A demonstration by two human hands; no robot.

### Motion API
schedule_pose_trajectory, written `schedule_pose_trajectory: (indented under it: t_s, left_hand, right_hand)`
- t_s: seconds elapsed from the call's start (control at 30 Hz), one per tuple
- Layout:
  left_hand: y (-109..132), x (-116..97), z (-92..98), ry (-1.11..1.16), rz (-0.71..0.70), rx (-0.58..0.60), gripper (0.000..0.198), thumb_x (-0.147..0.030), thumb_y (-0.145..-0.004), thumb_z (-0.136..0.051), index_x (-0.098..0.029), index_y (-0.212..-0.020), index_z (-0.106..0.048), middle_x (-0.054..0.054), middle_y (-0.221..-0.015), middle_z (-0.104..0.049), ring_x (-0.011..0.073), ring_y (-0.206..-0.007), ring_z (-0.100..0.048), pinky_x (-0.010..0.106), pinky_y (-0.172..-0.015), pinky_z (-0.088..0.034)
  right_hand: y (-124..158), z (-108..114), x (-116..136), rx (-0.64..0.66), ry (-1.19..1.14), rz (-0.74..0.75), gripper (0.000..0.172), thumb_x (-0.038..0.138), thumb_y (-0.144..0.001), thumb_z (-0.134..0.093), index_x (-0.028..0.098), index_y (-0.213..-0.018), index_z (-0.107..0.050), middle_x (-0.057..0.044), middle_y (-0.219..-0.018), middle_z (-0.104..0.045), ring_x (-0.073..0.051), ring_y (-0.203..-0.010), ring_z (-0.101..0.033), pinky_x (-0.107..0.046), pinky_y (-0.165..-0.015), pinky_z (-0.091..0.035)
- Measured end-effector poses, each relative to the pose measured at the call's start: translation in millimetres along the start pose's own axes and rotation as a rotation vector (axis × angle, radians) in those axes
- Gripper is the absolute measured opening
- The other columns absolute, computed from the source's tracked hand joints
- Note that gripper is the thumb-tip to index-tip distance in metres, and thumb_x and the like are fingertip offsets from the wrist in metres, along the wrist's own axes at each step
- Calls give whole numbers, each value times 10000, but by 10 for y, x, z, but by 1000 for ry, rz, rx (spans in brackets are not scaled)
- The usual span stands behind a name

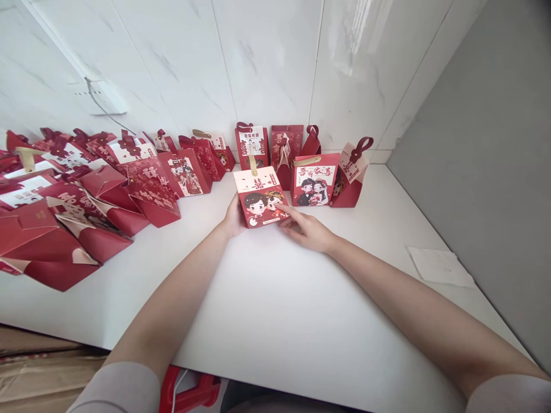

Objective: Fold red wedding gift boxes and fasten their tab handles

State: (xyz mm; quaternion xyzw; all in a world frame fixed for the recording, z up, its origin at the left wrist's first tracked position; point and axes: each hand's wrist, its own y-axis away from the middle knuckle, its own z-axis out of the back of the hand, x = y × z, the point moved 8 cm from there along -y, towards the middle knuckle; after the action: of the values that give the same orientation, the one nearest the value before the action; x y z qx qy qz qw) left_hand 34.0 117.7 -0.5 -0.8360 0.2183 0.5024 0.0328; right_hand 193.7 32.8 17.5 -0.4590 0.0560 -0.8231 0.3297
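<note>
A red and cream wedding favor box (260, 201) with two cartoon faces and a gold ribbon loop is held up, tilted, a little above the white table. My left hand (235, 217) is closed around its left side, with the fingers hidden behind it. At the lower right corner, my right hand (307, 229) grips the box, its index finger stretched across the front and the other fingers near the bottom edge. Just right of it stands another favor box (315, 180) with a bride and groom print. A favor box with a dark red loop (350, 175) stands beside that one.
Several more red favor boxes (146, 183) crowd the left of the white table (275, 321). A few stand by the tiled wall (267, 57). A white paper sheet (439, 265) lies at the right. Cardboard (43, 370) and a red stool (191, 390) are below the front edge.
</note>
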Motion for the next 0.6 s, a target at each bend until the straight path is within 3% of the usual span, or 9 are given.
schedule_pose_trajectory:
  t_s: [0.2,0.43,0.6]
  left_hand:
    - [50,-73,-119,40,-74,70,838,-796,-859,-296,-174,-1342,-581,132,-1330,-639,334,-1252,-586,504,-1099,-429]
    - [65,-126,-145,43,-148,49,823,-791,-874,-255,-212,-1386,-540,102,-1361,-622,311,-1305,-545,475,-1108,-426]
    - [43,-136,-138,-99,-238,115,882,-842,-829,-268,-233,-1421,-505,92,-1410,-583,318,-1363,-483,468,-1142,-389]
  right_hand:
    - [5,7,-6,-1,59,-3,653,263,-944,-548,283,-1541,-286,-82,-1146,-660,-205,-985,-659,-377,-928,-542]
    - [-8,21,50,-27,90,83,634,369,-963,-545,290,-1534,-280,-101,-1472,-482,-252,-1267,-540,-444,-1031,-496]
    - [-14,36,38,-47,109,68,482,400,-967,-534,257,-1415,-428,-121,-1419,-506,-263,-1320,-493,-480,-1071,-466]
